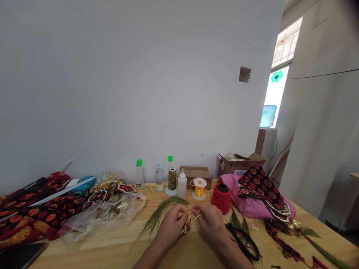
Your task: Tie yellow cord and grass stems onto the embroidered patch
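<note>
My left hand [173, 224] is closed around a small piece with a pale edge, mostly hidden by the fingers, with yellow cord [187, 220] across it. Opposite it, my right hand [211, 223] pinches a loose length of the same cord between thumb and fingertips. A bundle of fine green threads [157, 213] fans out on the table just left of and behind my left hand. Black-handled scissors [243, 241] lie by my right wrist. Behind my right hand stands a red thread cone [221, 198], and a spool of yellow cord [199, 191] is beyond both hands.
Along the wall stand a white squeeze bottle [182, 185], a clear spray bottle [159, 179], a green thread spool [172, 179] and cardboard boxes [241, 164]. Patterned fabric [36, 216] and a plastic bag of brass bells [112, 207] fill the left. A pink bag [252, 206] lies right.
</note>
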{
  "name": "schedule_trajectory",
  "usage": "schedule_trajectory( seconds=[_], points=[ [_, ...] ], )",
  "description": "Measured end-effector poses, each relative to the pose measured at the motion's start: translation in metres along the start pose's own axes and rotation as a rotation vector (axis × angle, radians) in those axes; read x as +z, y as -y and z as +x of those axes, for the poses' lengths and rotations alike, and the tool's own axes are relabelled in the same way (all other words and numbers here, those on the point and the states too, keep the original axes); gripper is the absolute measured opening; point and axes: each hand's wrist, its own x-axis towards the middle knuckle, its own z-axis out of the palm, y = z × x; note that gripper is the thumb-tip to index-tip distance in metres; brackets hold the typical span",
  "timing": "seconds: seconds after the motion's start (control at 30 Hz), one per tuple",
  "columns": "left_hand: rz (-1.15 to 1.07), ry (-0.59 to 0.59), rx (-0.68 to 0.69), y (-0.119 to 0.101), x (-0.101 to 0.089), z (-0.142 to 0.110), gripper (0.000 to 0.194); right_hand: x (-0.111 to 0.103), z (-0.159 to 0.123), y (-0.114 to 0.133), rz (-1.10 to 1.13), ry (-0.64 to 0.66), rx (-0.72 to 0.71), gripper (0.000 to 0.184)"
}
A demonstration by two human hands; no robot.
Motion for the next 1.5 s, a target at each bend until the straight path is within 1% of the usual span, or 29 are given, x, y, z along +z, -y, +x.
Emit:
schedule_trajectory(
  seconds=[0.2,0.33,0.47,0.57,0.63,0.8,0.87,1.03,1.17,1.27,1.37,1.5],
  points=[
    [-0.049,0.020,-0.028,0.000,-0.001,0.000,0.020,-0.003,0.000,-0.001,-0.001,-0.011,-0.035,0.024],
    [-0.032,0.008,0.002,-0.003,-0.002,-0.002,0.018,-0.005,0.001,-0.002,-0.016,-0.009,-0.024,0.024],
    [0.011,-0.020,0.050,-0.007,-0.004,-0.004,0.019,-0.004,0.000,-0.004,-0.041,-0.020,0.027,0.024],
    [-0.004,-0.017,0.071,-0.009,-0.004,-0.005,0.019,-0.003,0.000,-0.004,-0.035,-0.039,0.084,0.022],
    [-0.022,-0.016,0.075,-0.009,-0.003,-0.005,0.019,-0.003,0.000,-0.004,0.007,-0.045,0.092,0.021],
    [-0.101,0.013,0.027,-0.006,-0.002,-0.003,0.018,0.002,0.003,-0.007,0.176,-0.088,-0.022,0.015],
    [-0.125,0.030,0.023,-0.006,-0.001,-0.003,0.017,0.005,0.004,-0.009,0.240,-0.091,-0.026,0.014],
    [-0.147,0.037,0.030,-0.007,-0.001,-0.002,0.018,0.013,0.003,-0.010,0.434,-0.014,0.060,0.014],
    [-0.151,-0.008,0.015,-0.004,0.000,0.000,0.020,0.018,0.004,-0.011,0.603,0.024,0.082,0.015],
    [-0.155,-0.044,-0.004,-0.001,0.000,0.001,0.021,0.019,0.005,-0.013,0.678,0.046,0.098,0.017],
    [-0.155,-0.060,0.001,0.000,0.000,0.002,0.019,0.017,0.006,-0.013,0.680,0.077,0.108,0.017],
    [-0.156,-0.074,0.019,-0.001,0.000,0.003,0.016,0.013,0.005,-0.009,0.602,0.131,0.113,0.017]
  ],
)
